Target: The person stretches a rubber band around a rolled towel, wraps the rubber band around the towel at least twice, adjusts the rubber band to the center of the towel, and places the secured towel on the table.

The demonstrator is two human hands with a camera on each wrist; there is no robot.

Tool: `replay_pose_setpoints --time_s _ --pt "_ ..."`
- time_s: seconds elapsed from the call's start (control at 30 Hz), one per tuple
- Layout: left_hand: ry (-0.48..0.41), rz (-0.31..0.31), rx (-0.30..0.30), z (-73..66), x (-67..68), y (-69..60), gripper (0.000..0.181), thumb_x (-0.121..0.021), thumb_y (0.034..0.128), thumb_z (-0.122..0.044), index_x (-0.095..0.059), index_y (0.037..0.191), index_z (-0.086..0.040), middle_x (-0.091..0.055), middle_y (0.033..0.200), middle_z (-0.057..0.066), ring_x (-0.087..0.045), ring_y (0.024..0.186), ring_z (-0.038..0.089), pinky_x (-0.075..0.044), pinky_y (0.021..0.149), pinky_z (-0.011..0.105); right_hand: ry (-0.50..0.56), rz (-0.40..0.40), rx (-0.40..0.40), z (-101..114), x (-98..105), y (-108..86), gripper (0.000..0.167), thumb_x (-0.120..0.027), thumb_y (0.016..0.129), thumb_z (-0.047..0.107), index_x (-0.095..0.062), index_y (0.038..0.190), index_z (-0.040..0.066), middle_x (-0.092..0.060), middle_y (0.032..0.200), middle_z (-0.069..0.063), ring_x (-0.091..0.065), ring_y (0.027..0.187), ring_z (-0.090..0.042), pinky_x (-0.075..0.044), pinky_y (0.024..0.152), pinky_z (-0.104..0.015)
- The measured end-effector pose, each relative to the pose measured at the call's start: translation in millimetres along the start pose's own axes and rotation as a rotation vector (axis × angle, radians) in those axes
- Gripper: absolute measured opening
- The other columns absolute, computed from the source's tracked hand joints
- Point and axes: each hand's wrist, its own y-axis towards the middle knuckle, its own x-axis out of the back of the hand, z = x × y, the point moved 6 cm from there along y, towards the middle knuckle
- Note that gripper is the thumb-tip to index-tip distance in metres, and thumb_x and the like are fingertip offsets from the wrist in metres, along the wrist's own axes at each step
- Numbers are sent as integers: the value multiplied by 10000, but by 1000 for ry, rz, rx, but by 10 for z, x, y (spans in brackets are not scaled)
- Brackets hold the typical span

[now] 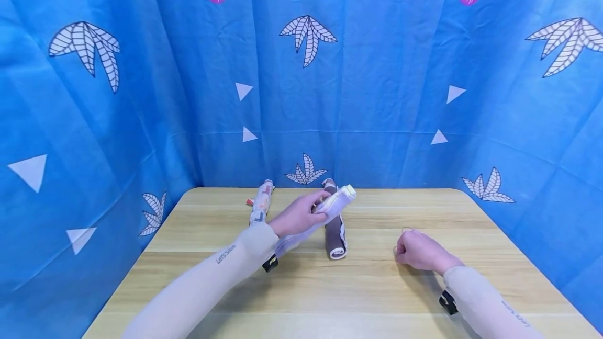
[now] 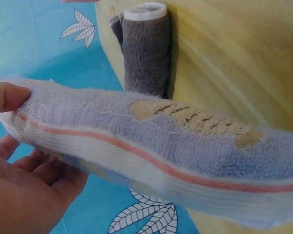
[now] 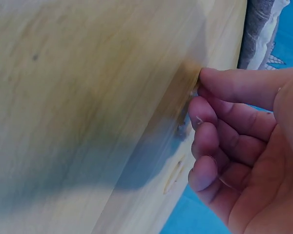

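Note:
My left hand [image 1: 301, 214] grips a rolled lavender towel [image 1: 338, 203] by one end part, thumb on one side and fingers on the other. In the left wrist view, this towel shows a white border, an orange-red stripe and a tan patch. It is held slantwise above a rolled dark grey-brown towel [image 1: 335, 239] with white edging, which lies on the table. My right hand [image 1: 424, 250] is low at the tabletop on the right, its fingers curled and thumb tip against the index finger, seemingly pinching a thin rubber band. A thin tan rubber band [image 3: 175, 171] shows beside the fingers.
A rolled light patterned towel [image 1: 262, 200] with a small red tag lies left of the dark roll, partly behind my left hand. The wooden table [image 1: 367, 297] ends at a blue curtain [image 1: 377, 93] at the back and sides. Black wrist straps [image 1: 448, 302] show below both sleeves.

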Motion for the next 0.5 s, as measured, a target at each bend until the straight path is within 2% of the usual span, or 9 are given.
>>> replay_pose_setpoints --time_s 0.1,0.27,0.4,0.5 --pt "17 13 0 -25 -34 -48 509 -649 962 -210 -492 1443 -265 -640 1186 30 -618 991 171 -537 836 371 -15 3 11 1 -11 -4 430 -731 813 92 -444 524 230 -338 541 119 -347 545 -63 -315 573 -253" --pt "53 16 -11 -49 -78 -111 487 -649 963 -216 -506 1426 -271 -638 1209 26 -603 999 165 -527 843 367 31 28 -21 -8 -41 -17 259 -716 826 95 -580 634 205 -476 623 94 -433 605 -98 -367 600 -278" --pt "76 21 -9 -56 -114 -158 473 -652 960 -219 -519 1411 -267 -644 1220 24 -606 993 159 -526 845 361 149 45 -11 9 -56 4 122 -702 867 100 -639 774 148 -560 720 46 -489 666 -109 -423 612 -273" --pt "94 26 11 -59 -140 -194 473 -650 965 -241 -513 1416 -285 -641 1236 11 -605 998 152 -529 847 364 304 90 11 27 -70 30 80 -642 923 71 -623 846 79 -592 714 -10 -507 583 -96 -449 533 -250"
